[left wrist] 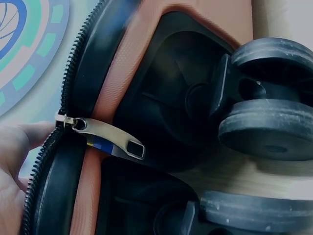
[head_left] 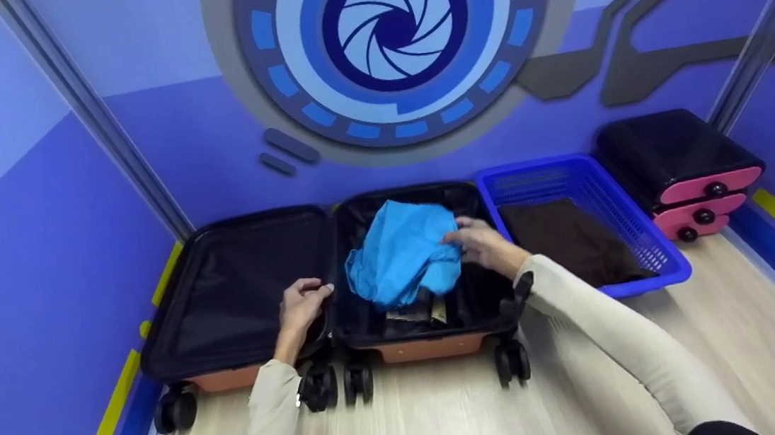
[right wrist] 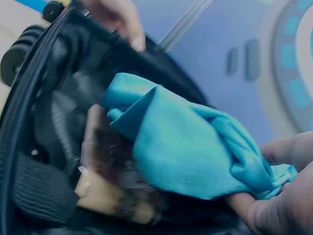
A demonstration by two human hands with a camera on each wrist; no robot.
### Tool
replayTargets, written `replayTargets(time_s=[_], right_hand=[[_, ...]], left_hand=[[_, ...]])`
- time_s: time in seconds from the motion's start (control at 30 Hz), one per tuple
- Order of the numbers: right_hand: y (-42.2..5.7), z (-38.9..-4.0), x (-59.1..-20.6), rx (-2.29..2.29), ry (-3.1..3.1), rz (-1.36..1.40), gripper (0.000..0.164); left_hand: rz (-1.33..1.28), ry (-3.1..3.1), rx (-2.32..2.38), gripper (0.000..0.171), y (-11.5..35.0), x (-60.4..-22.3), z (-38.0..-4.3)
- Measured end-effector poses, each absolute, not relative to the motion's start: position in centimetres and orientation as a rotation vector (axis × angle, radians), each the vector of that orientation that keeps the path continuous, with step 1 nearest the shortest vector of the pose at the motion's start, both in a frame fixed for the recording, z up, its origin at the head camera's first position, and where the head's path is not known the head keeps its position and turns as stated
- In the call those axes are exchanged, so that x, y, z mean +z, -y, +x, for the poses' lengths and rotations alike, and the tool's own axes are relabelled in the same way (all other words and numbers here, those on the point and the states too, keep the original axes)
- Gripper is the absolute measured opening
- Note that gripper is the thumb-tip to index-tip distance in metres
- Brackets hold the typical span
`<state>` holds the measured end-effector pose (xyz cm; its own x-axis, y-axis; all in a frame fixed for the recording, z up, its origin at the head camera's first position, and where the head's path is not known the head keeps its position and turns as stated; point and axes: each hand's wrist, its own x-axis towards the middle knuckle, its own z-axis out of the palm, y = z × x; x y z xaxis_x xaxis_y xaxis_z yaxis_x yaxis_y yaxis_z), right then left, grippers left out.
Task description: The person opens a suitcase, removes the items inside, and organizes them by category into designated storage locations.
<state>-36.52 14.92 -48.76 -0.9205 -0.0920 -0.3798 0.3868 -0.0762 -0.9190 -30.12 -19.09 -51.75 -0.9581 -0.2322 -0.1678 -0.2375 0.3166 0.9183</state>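
Observation:
A bright blue cloth [head_left: 401, 252], crumpled, is over the right half of an open suitcase [head_left: 428, 348]. My right hand [head_left: 482, 244] pinches its right edge; the right wrist view shows the cloth [right wrist: 181, 142] bunched between thumb and fingers of that hand [right wrist: 283, 191]. Beneath it, partly hidden, lie brownish and tan items [right wrist: 112, 191] inside the black lining. My left hand [head_left: 301, 314] is at the inner rim of the left suitcase half [head_left: 239, 296], fingers loosely bent, with nothing visible in them. Near it, in the left wrist view, hangs a metal zipper pull [left wrist: 110, 137].
Right of the suitcase stands a blue plastic basket [head_left: 650, 284] with dark brown folded cloth [head_left: 567, 239] inside. Beyond it are stacked black cases with pink fronts [head_left: 681, 161]. Black wheels [head_left: 513, 362] stick out at the suitcase's near side. Patterned walls [head_left: 167, 139] enclose the back and sides.

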Motion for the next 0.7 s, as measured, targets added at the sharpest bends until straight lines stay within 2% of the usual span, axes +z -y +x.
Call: replayTargets(time_s=[0.37,0.7], right_hand=[[-19.5,-36.5,-41.9,-2.306,-1.722,0.115,0.029],[-26.5,-34.9,-36.6,-2.528,-1.641,-0.035,0.031]], left_hand=[[-0.451,-2.588,1.769,0.037,18.6,-51.7,-30.1],[-0.474,-2.617,1.742,0.037,18.8,-51.8,-30.2]])
